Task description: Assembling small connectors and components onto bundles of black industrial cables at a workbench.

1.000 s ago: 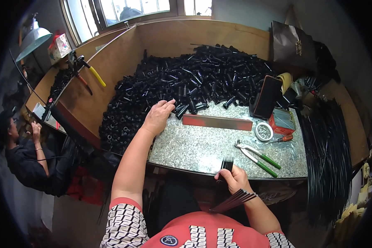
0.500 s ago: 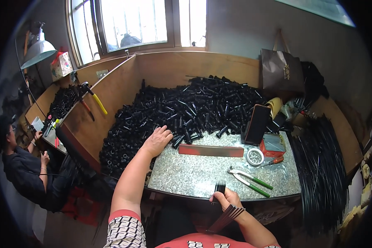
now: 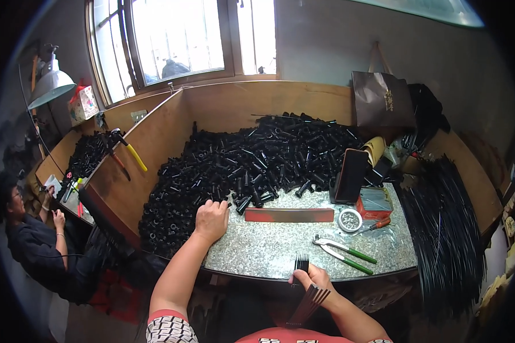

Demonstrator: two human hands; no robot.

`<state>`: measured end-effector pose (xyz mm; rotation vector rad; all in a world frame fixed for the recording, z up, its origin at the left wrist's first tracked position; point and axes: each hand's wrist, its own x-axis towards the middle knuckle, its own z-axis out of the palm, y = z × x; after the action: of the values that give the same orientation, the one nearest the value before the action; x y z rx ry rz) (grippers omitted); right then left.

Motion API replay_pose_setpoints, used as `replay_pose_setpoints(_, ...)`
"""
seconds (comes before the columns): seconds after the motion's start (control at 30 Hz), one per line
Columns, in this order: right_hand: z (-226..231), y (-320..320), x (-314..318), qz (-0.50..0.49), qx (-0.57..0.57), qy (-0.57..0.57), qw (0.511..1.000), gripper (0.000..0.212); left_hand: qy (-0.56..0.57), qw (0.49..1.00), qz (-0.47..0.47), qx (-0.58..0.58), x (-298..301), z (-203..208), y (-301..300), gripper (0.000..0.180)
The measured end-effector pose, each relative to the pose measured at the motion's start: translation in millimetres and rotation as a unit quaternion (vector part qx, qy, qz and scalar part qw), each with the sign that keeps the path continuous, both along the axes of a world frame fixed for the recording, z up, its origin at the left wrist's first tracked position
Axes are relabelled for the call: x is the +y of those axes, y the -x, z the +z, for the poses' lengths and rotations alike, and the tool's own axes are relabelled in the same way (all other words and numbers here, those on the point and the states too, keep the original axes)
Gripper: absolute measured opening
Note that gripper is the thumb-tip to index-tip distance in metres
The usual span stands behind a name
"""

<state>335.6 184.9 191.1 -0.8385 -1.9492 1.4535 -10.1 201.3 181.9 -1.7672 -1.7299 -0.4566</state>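
Speckled worktop (image 3: pixel 257 246), black tubes (image 3: pixel 240 163), green-handled pliers (image 3: pixel 352 250), red strip (image 3: pixel 289 215)

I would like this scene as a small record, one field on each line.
Left hand: by the pile of black tubes; grip unclear
Right hand: holds thin black rods
Bench: green-handled pliers, flat bar, upright phone, screwdriver
Right side: long black strands
Left side: seated co-worker

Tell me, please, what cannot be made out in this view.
From the head view:
Left hand: its back hides whether it holds anything.
Thin black rods: partly covered by the right hand, too bunched to count.
Black pile: its top layer hides the bottom.
Brown bag: its sides hide any contents.
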Motion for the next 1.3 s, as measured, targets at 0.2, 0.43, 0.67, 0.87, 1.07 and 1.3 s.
replay_pose_setpoints(0.2, 1.4, 0.5, 0.2, 0.017, -0.001, -0.010, 1.000, 0.022, -0.004, 0.991, 0.094, -0.094, -24.3, -7.0, -24.3, 0.023)
replay_pose_setpoints(0.43, 4.5, 3.9, -4.5, -0.001, 0.009, 0.006, 1.000, 0.025, 0.003, 0.992, 0.075, -0.103, -47.8, -12.3, -34.6, 0.021)
replay_pose_setpoints(0.67, -1.3, 3.2, -4.3, 0.005, 0.000, 0.002, 1.000, 0.026, 0.035, 0.994, -0.004, -0.107, -65.2, -19.5, -60.7, 0.016)
replay_pose_setpoints(0.87, -8.7, 1.7, -4.2, 0.001, 0.005, 0.020, 1.000, 0.028, 0.059, 0.993, -0.052, -0.084, -80.6, -11.3, -84.6, 0.020)
replay_pose_setpoints(1.07, -13.4, 2.0, -3.3, 0.001, -0.011, 0.004, 1.000, 0.027, 0.093, 0.990, 0.022, -0.105, -82.3, -16.1, -88.7, 0.040)
replay_pose_setpoints(1.3, -19.0, -1.4, -1.8, -0.007, 0.000, -0.003, 1.000, 0.025, -0.015, 0.956, 0.006, -0.292, -92.9, -9.6, -80.7, 0.080)
